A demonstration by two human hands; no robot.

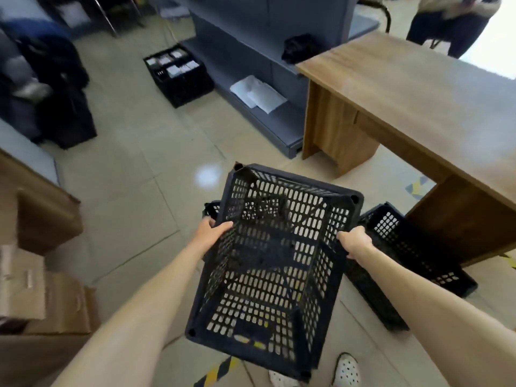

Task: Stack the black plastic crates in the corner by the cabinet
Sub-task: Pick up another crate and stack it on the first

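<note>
Tiled floor [134,169]; both hands grip unlabelled black crate [273,269].

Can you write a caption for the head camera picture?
Both hands, left hand and right hand, carry an empty black crate above the tiled floor.

Beige tiled floor [134,169] with a glare spot. A wooden desk [418,88] stands right, grey metal shelving [251,51] behind it, cardboard boxes [42,303] at left.
</note>
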